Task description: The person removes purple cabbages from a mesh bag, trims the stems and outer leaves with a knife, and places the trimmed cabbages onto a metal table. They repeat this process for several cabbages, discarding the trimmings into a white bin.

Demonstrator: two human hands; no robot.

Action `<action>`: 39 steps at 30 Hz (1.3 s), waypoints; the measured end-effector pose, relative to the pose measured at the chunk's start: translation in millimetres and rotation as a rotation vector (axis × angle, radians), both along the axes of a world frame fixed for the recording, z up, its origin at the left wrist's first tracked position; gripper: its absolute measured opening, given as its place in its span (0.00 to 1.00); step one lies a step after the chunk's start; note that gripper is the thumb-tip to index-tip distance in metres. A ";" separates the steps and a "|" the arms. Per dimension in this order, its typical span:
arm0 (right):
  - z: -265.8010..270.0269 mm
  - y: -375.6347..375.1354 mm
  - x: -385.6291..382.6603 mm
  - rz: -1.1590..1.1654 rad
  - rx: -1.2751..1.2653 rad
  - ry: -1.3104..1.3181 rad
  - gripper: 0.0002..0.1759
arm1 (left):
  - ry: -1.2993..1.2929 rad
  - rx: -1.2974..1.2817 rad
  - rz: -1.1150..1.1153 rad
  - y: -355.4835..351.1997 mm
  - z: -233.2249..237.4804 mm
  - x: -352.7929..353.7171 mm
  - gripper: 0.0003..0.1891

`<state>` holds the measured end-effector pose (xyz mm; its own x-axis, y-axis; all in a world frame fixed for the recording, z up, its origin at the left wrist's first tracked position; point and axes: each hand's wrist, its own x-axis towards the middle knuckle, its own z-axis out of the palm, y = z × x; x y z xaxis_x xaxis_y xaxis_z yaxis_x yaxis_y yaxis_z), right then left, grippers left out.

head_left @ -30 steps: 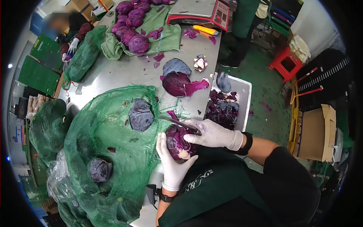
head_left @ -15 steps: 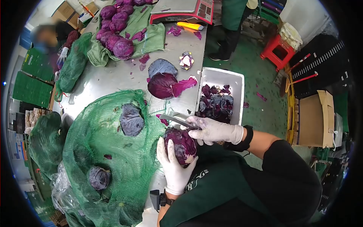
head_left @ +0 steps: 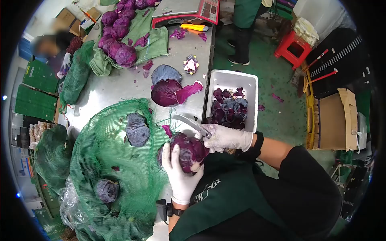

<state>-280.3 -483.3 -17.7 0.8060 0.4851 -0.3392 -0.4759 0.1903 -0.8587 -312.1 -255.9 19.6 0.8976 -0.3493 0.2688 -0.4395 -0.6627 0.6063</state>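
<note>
My left hand [head_left: 180, 176], in a white glove, grips a red cabbage [head_left: 187, 152] from its near left side, close to my apron. A knife [head_left: 189, 123] with a curved blade is in my gloved right hand [head_left: 227, 137], just above and right of the cabbage; the blade points up and left, apart from the cabbage's top. A torn purple leaf piece [head_left: 167, 131] lies near the blade. Beyond it, large loose outer leaves [head_left: 165, 93] rest on the metal table [head_left: 132, 86]. The green mesh sack [head_left: 120, 160] left of my hands bears a dull cabbage [head_left: 107, 190] and a bluish leaf [head_left: 137, 129].
A white bin [head_left: 254, 100] of leaf scraps stands against the table's right edge. Trimmed cabbages [head_left: 126, 55] are piled on green cloth at the back, by a red scale [head_left: 209, 12] and a yellow cutter [head_left: 194, 27]. Two other people stand beyond the table.
The cabbage has turned slightly in my left hand and a loose leaf shows at its left side. My right hand and the knife have shifted slightly right. The whole view has moved a little.
</note>
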 end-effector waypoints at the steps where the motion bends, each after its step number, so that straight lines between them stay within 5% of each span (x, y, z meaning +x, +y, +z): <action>1: -2.1 -1.9 -0.2 0.001 0.009 -0.008 0.16 | 0.004 -0.069 0.025 2.6 3.2 3.9 0.53; 5: -16.8 -25.3 4.0 -0.330 -0.115 0.047 0.16 | 0.455 -0.769 0.197 38.5 -10.5 22.0 0.56; 6: -13.6 -36.3 9.8 -0.398 -0.323 0.038 0.12 | 0.468 -0.800 0.177 44.3 -8.7 27.3 0.58; 7: -15.4 -45.3 17.2 -0.348 -0.970 -0.314 0.14 | 0.485 -0.830 0.153 50.1 -7.0 32.5 0.59; 9: 7.6 -52.8 23.7 -0.215 -1.317 -0.539 0.21 | 0.495 -0.793 0.063 57.5 1.0 44.4 0.59; 11: 26.1 -30.2 31.0 -0.241 -0.874 -0.544 0.25 | 0.546 -0.703 -0.109 58.2 0.7 54.7 0.60; 14: 58.9 14.8 38.5 -0.033 -0.555 -0.578 0.32 | 0.515 -0.561 -0.149 51.9 -7.6 62.4 0.55; 17: 35.8 33.2 56.7 -0.052 -0.680 -0.933 0.32 | 0.410 -0.371 -0.179 45.5 1.9 65.7 0.51; 20: 29.7 22.7 66.9 0.063 -0.502 -0.808 0.31 | 0.262 -0.183 -0.072 30.5 8.9 59.3 0.55; 25: 20.0 6.8 74.7 0.222 -0.616 -0.772 0.29 | 0.244 -0.199 -0.091 29.5 -4.0 68.3 0.54; 27: 10.7 12.9 71.1 -0.003 -0.464 -1.030 0.27 | 0.237 -0.206 -0.127 32.1 -6.9 73.2 0.53; 29: 14.5 15.3 69.3 -0.001 -0.553 -1.077 0.21 | 0.370 -0.269 -0.117 33.1 -6.7 76.0 0.52; 31: 19.9 17.6 69.5 0.071 -0.960 -1.128 0.16 | 0.400 -0.339 -0.125 31.2 -2.8 73.7 0.50; 32: 5.3 16.7 75.9 -0.146 -0.889 -1.247 0.10 | 0.290 -0.260 -0.160 31.7 0.3 71.6 0.50; 35: -39.6 -13.5 98.9 -0.448 -1.120 -0.875 0.11 | 0.209 -0.300 -0.175 48.1 -10.6 59.7 0.50; 37: -17.2 -25.3 93.7 -0.343 -1.274 -0.727 0.13 | 0.305 -0.407 -0.101 61.6 -17.4 49.9 0.53; 39: -6.1 -11.4 79.1 -0.353 -0.803 -0.690 0.23 | 0.346 -0.385 -0.085 62.2 -7.3 46.7 0.53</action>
